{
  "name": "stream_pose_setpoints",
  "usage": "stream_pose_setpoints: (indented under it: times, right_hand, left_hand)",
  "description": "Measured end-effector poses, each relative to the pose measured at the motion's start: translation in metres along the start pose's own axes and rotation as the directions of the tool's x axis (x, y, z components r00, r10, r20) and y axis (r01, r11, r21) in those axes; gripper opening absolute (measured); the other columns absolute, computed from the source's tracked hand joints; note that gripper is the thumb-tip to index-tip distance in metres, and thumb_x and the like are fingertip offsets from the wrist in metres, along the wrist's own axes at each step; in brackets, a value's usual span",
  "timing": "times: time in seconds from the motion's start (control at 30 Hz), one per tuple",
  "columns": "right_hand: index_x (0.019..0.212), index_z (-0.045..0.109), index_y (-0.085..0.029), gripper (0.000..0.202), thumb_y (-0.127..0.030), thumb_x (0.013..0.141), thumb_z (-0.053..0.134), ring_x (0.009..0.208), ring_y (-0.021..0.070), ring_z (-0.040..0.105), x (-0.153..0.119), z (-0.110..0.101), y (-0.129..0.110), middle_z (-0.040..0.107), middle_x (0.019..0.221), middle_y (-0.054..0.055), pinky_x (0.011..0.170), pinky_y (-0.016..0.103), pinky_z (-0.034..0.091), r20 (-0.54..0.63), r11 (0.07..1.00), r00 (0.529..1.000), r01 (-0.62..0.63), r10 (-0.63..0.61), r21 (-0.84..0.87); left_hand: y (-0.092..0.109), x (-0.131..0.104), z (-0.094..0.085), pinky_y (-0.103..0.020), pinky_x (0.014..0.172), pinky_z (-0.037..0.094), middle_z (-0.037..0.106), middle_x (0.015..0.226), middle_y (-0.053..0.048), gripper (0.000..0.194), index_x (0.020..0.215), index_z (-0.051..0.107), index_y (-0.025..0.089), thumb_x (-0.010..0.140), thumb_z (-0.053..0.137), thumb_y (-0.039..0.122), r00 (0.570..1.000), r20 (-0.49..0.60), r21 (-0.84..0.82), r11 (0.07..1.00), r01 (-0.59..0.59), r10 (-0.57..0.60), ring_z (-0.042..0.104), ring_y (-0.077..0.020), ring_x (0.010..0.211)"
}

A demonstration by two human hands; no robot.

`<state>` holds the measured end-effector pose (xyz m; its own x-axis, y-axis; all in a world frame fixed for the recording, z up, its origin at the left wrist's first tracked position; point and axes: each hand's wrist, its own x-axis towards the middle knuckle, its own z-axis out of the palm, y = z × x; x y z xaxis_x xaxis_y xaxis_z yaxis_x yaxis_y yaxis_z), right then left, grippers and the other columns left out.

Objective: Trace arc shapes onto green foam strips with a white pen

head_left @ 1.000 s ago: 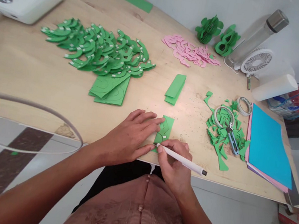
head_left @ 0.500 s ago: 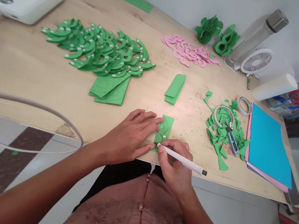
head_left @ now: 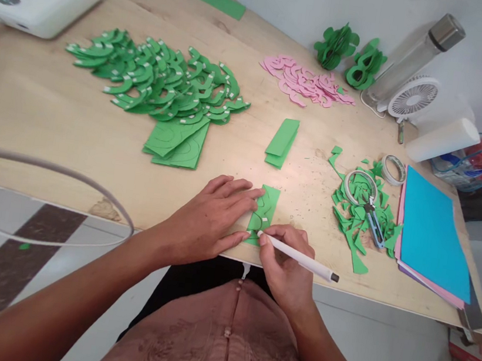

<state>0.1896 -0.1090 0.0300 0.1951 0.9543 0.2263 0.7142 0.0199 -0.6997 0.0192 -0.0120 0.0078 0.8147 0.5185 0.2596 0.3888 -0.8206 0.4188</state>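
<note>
A green paper strip [head_left: 270, 200] with curved pencil-like outlines lies near the table's front edge. My left hand [head_left: 209, 218] rests flat at its left side, fingers spread, with fingertips and thumb on the paper's left edge. My right hand [head_left: 290, 264] grips a white pen [head_left: 302, 258], its tip on the lower part of the strip and its dark end pointing right. Beyond the strip lies a folded green paper [head_left: 282, 141]. Up and left, green sheets with drawn curves [head_left: 178, 148] stick out from under a heap of curved green cutouts [head_left: 165, 79].
Pink cutouts [head_left: 302, 82] lie farther back. On the right are green scraps [head_left: 354, 219] with a cutter [head_left: 375, 225] and tape rolls, beside blue sheets [head_left: 436, 230]. A bottle [head_left: 410, 61] and fan [head_left: 413, 98] stand behind. A white cable [head_left: 48, 164] loops at left.
My right hand and the pen have shifted slightly to the right along the lower part of the strip. My left hand has stayed in place.
</note>
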Motion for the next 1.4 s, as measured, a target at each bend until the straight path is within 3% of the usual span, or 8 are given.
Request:
stream_pose_setpoints:
  times: [1.4]
  right_hand:
    - [0.079,0.062,-0.022,0.011,-0.024,0.088,0.056,0.071,0.0185,0.064,0.0025,-0.0039,0.0033,0.070,0.072,0.001,0.073,0.035,0.046,-0.053,0.999,0.998,-0.035,0.034,-0.017]
  left_hand:
    - [0.0000,0.0015,0.0000,-0.053,0.114,0.030,0.051,0.147,-0.012,0.028,0.117,0.055,0.017,0.094,0.049,0.033,1.000,-0.003,-0.039,0.999,0.018,-0.018,0.040,-0.0310,0.137]
